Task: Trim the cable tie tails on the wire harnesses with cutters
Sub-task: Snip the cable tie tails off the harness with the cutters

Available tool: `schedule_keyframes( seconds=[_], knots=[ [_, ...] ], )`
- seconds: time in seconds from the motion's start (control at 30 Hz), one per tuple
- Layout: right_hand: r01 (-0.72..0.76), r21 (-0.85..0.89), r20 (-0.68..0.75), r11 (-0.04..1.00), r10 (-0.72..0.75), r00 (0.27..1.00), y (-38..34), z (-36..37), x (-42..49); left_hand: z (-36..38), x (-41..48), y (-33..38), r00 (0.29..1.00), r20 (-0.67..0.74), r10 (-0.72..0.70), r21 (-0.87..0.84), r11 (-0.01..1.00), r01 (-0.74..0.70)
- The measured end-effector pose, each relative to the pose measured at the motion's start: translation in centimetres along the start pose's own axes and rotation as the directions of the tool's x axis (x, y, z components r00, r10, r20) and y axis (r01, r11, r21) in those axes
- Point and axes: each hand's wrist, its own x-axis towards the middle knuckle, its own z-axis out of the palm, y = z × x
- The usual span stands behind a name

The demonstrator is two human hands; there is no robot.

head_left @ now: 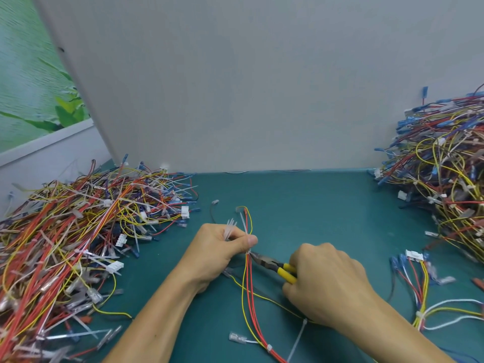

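Observation:
My left hand (218,251) pinches a red and yellow wire harness (248,292) at a white cable tie, and also holds a few cut white tie tails (230,229) that stick up between its fingers. My right hand (326,284) grips yellow-handled cutters (272,264); their dark jaws reach left to the tie just under my left thumb. The harness runs down the green table toward me, with another long uncut tie tail (297,340) near the bottom edge.
A large heap of harnesses with long tie tails (76,231) fills the left side. Another heap (445,176) rises at the right against the grey wall. One harness (419,284) lies alone at the right. A loose terminal (237,337) lies near me.

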Motion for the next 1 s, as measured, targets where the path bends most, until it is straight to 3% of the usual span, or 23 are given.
schedule_keyframes(
  seconds=[0.43, 0.67, 1.0],
  knots=[
    [-0.017, 0.020, 0.019, 1.000, 0.016, 1.000, -0.3, -0.3, 0.1, 0.1, -0.1, 0.1, 1.000, -0.016, 0.021, 0.011, 1.000, -0.021],
    [0.018, 0.035, 0.025, 0.999, -0.019, 1.000, -0.5, 0.3, -0.3, 1.0, -0.7, 0.2, 0.990, -0.094, 0.105, 0.115, 0.989, -0.094],
    [0.045, 0.007, -0.049, 0.999, -0.045, 0.998, -0.8, 1.7, -0.2, 1.3, -0.6, 0.5, 0.985, -0.158, 0.071, -0.005, 0.997, -0.072]
  ],
)
